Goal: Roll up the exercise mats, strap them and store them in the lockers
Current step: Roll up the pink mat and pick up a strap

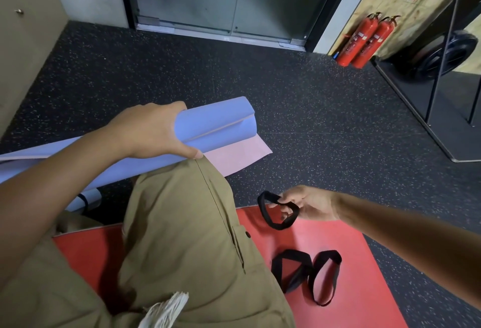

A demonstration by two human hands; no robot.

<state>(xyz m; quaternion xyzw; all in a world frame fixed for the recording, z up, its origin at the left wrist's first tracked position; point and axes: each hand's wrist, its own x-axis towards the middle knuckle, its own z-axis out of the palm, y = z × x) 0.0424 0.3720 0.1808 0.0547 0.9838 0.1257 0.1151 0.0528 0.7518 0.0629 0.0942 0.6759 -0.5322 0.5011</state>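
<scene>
Step in hand: strapping. Left hand (153,132) wraps its grip round the rolled blue mat (213,126), left of centre, above the knee. Right hand (309,204) pinches a black strap loop (273,219); next, likely slip it over the roll's free end. Spare straps (307,273) lie on the red mat (346,249) near right. Fire extinguishers (364,41) stand far right, well apart.

Speckled dark floor (299,109)
A red mat (338,309) lies flat on it; two fire extinguishers (364,41) stand at the wall.
</scene>
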